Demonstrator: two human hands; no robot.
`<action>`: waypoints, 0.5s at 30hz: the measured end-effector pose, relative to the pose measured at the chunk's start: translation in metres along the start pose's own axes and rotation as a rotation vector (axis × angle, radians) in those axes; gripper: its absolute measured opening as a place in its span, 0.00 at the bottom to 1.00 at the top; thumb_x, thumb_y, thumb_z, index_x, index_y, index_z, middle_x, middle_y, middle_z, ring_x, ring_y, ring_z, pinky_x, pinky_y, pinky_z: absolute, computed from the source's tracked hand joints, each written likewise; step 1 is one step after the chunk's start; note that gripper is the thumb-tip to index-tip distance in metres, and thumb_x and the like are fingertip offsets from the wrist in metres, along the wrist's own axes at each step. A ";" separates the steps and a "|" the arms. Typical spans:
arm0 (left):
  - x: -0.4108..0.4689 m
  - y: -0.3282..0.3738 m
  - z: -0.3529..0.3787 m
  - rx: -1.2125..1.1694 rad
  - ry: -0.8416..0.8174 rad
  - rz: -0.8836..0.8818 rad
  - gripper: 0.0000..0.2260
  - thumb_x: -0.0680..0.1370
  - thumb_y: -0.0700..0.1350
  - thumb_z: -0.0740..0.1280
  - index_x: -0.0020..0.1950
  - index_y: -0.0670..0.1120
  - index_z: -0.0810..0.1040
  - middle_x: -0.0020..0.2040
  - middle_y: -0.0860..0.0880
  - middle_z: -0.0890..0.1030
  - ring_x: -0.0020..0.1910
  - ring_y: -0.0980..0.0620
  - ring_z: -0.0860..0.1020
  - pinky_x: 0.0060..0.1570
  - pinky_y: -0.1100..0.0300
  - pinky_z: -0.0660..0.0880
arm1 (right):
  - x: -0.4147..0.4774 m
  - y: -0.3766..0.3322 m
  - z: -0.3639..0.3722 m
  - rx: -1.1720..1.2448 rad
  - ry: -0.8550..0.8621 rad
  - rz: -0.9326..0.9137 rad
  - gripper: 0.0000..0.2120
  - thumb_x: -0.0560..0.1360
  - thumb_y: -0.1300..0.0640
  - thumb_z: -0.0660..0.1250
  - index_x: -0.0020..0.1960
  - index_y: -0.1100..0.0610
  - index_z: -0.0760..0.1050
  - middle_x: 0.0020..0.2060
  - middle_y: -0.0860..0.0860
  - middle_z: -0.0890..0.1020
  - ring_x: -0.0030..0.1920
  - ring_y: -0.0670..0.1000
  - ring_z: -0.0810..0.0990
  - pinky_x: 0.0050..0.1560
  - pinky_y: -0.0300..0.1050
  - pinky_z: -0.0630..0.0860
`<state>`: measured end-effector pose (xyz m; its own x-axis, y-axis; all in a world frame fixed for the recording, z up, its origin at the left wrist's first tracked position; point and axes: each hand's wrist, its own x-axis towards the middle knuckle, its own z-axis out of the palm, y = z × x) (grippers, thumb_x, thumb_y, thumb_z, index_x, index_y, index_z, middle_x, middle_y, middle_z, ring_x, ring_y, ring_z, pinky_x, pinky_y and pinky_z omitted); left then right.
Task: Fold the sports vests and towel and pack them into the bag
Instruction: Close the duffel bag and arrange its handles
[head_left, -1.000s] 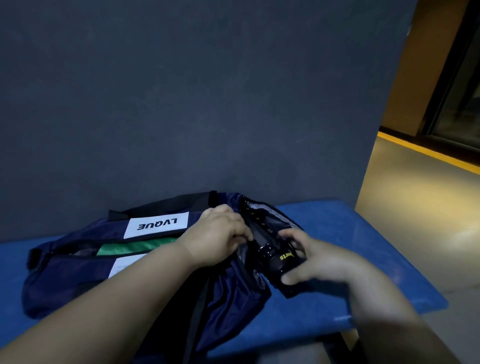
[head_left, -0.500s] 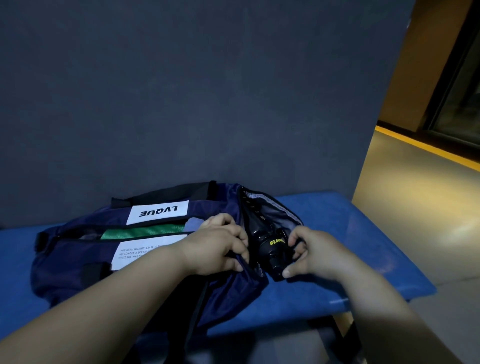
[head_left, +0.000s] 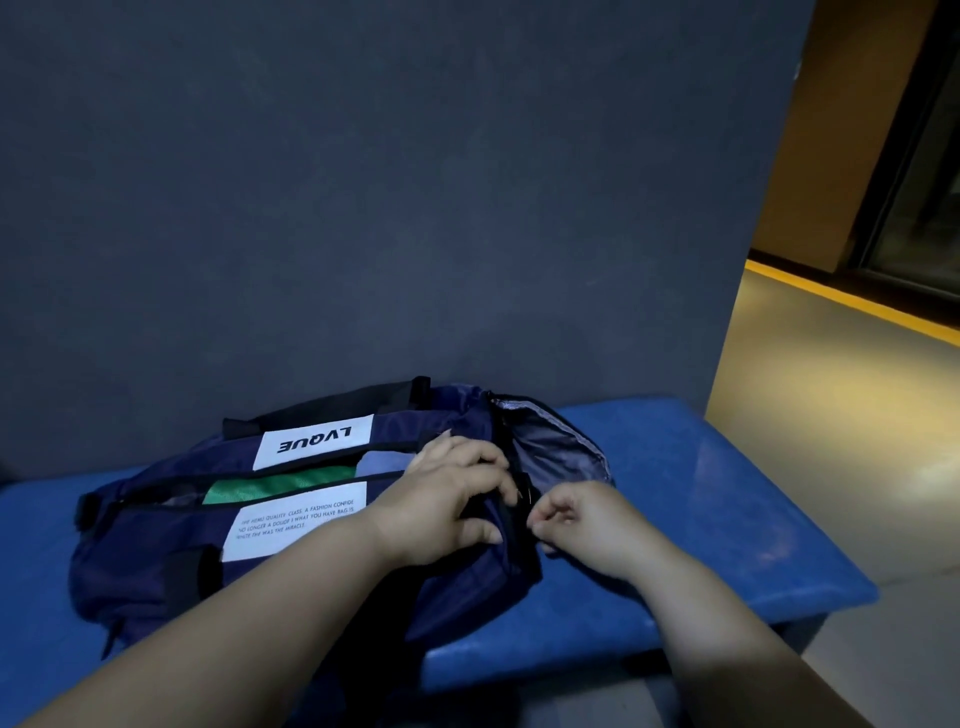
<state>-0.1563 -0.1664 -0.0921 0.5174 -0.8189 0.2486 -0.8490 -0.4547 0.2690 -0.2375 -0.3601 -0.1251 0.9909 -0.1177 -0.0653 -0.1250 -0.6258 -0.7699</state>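
A navy sports bag (head_left: 156, 566) with white "LVQUE" labels lies on a blue bench (head_left: 727, 519). Green fabric (head_left: 280, 486) and pale blue fabric (head_left: 382, 462) show through its top opening. My left hand (head_left: 441, 506) grips the bag's fabric beside the end pocket (head_left: 556, 452), whose grey lining gapes open. My right hand (head_left: 582, 525) has its fingers curled and pinches at the black zipper edge of that pocket. No vest or towel lies outside the bag.
A dark grey wall stands right behind the bench. The bench ends at the right, where a bare floor with a yellow stripe (head_left: 852, 301) begins. Black straps (head_left: 332, 405) lie along the bag's far side.
The black bottle my right hand was pushing into the end pocket is out of sight. My right hand has let it go and moved to the pocket's edge. My left hand slid slightly right.
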 end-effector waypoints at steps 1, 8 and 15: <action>-0.001 0.001 0.001 0.023 0.008 -0.031 0.26 0.69 0.53 0.76 0.66 0.56 0.73 0.68 0.61 0.64 0.70 0.60 0.58 0.73 0.65 0.38 | 0.000 0.000 -0.004 -0.023 0.027 0.012 0.08 0.74 0.58 0.69 0.38 0.48 0.79 0.35 0.48 0.84 0.37 0.47 0.83 0.45 0.45 0.79; -0.005 0.007 0.006 0.158 -0.082 -0.168 0.46 0.72 0.62 0.69 0.79 0.52 0.44 0.78 0.59 0.42 0.75 0.60 0.32 0.73 0.58 0.30 | 0.010 0.013 -0.019 -0.113 0.609 0.050 0.21 0.75 0.48 0.69 0.66 0.49 0.71 0.62 0.48 0.74 0.64 0.54 0.71 0.61 0.51 0.71; -0.003 0.009 0.008 0.262 -0.132 -0.193 0.48 0.62 0.69 0.46 0.80 0.50 0.44 0.79 0.56 0.39 0.73 0.60 0.29 0.71 0.57 0.27 | 0.018 0.011 -0.009 0.166 0.382 -0.044 0.11 0.77 0.53 0.69 0.59 0.44 0.77 0.41 0.44 0.79 0.42 0.45 0.79 0.42 0.37 0.74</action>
<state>-0.1661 -0.1712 -0.0980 0.6675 -0.7393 0.0890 -0.7442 -0.6663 0.0470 -0.2218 -0.3762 -0.1290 0.9017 -0.3906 0.1856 -0.0428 -0.5077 -0.8605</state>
